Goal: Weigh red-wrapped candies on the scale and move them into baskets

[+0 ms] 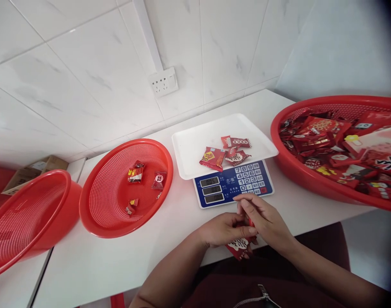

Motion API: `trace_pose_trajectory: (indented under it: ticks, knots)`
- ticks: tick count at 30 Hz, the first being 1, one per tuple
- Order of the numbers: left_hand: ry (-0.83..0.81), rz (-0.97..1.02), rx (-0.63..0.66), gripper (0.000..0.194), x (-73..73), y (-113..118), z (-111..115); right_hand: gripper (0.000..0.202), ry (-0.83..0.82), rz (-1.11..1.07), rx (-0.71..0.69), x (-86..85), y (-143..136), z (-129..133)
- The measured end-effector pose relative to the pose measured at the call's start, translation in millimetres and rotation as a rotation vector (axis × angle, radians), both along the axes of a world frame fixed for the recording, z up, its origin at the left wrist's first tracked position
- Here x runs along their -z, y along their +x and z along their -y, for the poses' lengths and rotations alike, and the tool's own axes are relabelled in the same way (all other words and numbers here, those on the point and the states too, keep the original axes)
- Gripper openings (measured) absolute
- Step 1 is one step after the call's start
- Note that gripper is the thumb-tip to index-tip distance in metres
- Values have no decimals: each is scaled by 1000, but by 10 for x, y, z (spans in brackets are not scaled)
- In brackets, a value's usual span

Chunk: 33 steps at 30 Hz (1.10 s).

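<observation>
My left hand (225, 231) is closed around a red wrapped snack packet (239, 247) with white and dark lettering, at the table's front edge. Close against it, my right hand (267, 218) has its fingers curled; a sliver of red shows between the two hands, too covered to identify. Just beyond them sits a blue-and-white digital scale (233, 184) with number keys and three small displays. On its white tray (195, 145) lie several snacks, among them a flat red packet (213, 158) and small red twist-ended packets (236, 142).
To the right stands a large red basket (280, 128) heaped with red packets. Left of the scale, a red mesh basket (99, 188) holds a few small snacks. Another red basket (62, 205) and a cardboard box (25, 175) are farther left. A wall socket (163, 82) is behind.
</observation>
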<state>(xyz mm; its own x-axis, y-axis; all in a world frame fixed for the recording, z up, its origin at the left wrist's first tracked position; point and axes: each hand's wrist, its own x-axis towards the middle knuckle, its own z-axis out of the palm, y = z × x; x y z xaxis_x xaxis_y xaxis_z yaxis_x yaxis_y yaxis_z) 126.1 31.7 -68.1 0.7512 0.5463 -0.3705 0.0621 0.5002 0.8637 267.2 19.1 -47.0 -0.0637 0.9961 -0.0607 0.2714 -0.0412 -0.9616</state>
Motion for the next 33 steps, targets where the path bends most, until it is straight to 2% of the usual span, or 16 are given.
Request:
trace_pose_trajectory:
  ticks: [3,6,10,13,15,17,21,23,25,29,31,33]
  knots:
    - [-76,30,-104,47,-2,13,-7,38,-5,-19,-11,-27,81,-26]
    - [-220,101,-171,46,-16,-8,-33,42,-72,-63,-110,-71,226,-73]
    - [-356,230,-176,45,-5,-60,-67,40,-85,-30,-316,-126,400,-127]
    - [-380,272,-147,44,9,-86,-81,30,29,79,-340,-158,441,-155]
    - [-375,276,-156,45,9,-97,-91,26,119,125,-314,-182,441,-188]
    - [-346,284,-192,50,2,-104,-101,23,206,134,-229,-222,435,-253]
    - [-263,285,-230,52,-8,-101,-104,16,362,131,166,-369,396,-521]
    - [-237,268,-205,52,-4,-94,-95,14,445,183,301,-446,350,-717]
    - [-222,250,-187,53,2,-89,-90,12,513,268,313,-494,293,-924]
    - [-192,235,-236,53,-9,-102,-106,14,576,407,165,-510,207,-1208]
    - [-178,241,-263,52,-25,-113,-120,16,601,443,122,-506,203,-1215]
    - [-174,239,-273,51,-40,-119,-127,17,636,449,163,-495,233,-1123]
